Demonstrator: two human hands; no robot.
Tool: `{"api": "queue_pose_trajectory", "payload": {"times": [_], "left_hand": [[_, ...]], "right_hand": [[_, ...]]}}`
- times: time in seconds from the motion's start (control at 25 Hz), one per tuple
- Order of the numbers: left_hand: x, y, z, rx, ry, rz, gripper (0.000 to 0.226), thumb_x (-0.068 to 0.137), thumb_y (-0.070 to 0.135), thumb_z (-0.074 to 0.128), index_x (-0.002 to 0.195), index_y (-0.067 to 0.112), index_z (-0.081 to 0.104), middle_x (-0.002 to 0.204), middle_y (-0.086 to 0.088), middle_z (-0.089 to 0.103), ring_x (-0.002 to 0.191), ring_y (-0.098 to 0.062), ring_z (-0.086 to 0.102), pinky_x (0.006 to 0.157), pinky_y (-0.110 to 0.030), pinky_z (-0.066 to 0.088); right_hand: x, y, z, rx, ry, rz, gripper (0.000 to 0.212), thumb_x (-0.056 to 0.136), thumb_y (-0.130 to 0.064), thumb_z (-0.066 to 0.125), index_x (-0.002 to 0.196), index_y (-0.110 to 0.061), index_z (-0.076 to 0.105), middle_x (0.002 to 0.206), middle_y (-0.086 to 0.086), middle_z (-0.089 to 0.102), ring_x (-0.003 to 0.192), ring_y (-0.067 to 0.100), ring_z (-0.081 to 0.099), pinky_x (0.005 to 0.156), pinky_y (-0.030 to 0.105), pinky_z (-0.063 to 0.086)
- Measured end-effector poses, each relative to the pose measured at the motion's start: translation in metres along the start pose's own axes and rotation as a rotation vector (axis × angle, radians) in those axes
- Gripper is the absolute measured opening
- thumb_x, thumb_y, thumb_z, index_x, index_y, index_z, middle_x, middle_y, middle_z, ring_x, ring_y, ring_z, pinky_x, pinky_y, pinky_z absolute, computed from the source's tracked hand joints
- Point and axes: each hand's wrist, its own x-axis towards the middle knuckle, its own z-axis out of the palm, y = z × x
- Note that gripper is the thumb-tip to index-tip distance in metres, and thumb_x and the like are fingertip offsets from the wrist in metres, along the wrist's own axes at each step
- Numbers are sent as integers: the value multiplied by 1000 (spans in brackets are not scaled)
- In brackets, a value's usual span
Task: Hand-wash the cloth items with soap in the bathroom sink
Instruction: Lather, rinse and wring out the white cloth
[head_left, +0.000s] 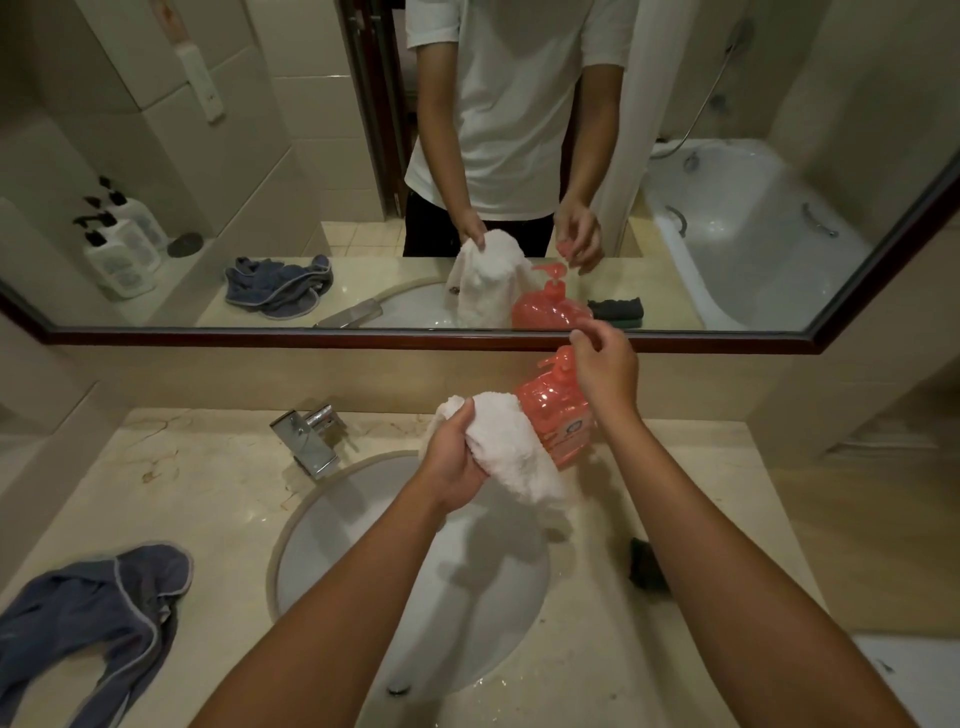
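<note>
Head view: my left hand (451, 457) has its grip bunched around the white cloth (511, 447) above the sink (332, 519). My right hand (605, 366), fingers loosely curled and empty, hovers over the soap bottle (550, 400) just behind the cloth, pump directly beneath.

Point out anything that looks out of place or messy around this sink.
Nothing is damaged or spilled. The blue-grey garment lies crumpled on the counter left of the sink, one end trailing toward the front edge. The left hand grips the white towel beside the orange soap bottle.
</note>
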Motion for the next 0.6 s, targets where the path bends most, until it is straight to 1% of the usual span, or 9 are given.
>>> {"api": "queue_pose_trajectory", "payload": {"times": [0.04,0.08,0.12,0.16,0.24,0.32,0.36,0.48,0.6], "left_hand": [[5,0,3,-38,-9,-4,54,108,41,36,142,1,53,130,-19,67,121,-30,63,98,-42,51],[12,0,6,-74,-12,-15,56,108,43,34,144,2,51,133,-20,65,125,-32,61,102,-44,48],[18,0,8,-107,-17,-25,58,108,45,33,144,3,50,134,-21,64,128,-33,58,104,-46,47],[23,0,12,-142,-25,-39,59,107,47,32,143,3,51,133,-22,64,127,-34,58,104,-48,46],[31,-1,19,-180,-38,-60,61,107,50,30,139,4,54,132,-23,64,128,-36,57,107,-50,44],[39,-2,26,-202,-46,-74,63,106,52,30,139,4,55,140,-23,59,136,-37,51,117,-52,34],[42,-2,28,-212,-56,-78,64,106,52,30,139,4,55,143,-23,57,139,-37,48,120,-52,30],[51,0,36,-235,-99,-103,65,105,52,30,138,2,55,144,-25,54,140,-38,46,121,-52,27],[55,3,44,-226,-123,-118,65,106,50,29,138,0,54,141,-26,57,138,-39,48,119,-51,31]], "right_hand": [[6,2,5,-64,-59,-2,24,102,-24,51,117,-18,69,114,-4,63,106,12,57,93,32,48],[11,4,8,-114,-119,-1,23,103,-24,48,104,-20,70,103,-4,64,98,13,57,86,33,47],[15,6,11,-153,-168,3,28,104,-24,44,86,-21,65,89,-4,62,86,14,56,77,32,43],[16,9,13,-179,-204,15,34,106,-24,40,77,-21,58,80,-3,58,79,16,53,71,31,39],[16,15,16,-212,-241,20,35,108,-24,34,86,-16,60,85,-1,57,83,18,52,70,31,37],[16,18,17,-237,-241,15,38,108,-25,30,109,-11,66,97,-1,57,93,18,53,80,33,42],[16,19,17,-257,-236,18,40,109,-27,29,114,-11,66,99,-1,57,95,19,54,84,35,44],[17,23,20,-325,-224,14,41,109,-31,28,115,-16,65,104,0,62,97,20,57,89,39,48],[17,26,21,-336,-210,2,40,109,-32,27,113,-18,65,108,2,66,98,22,59,88,39,49]]}}
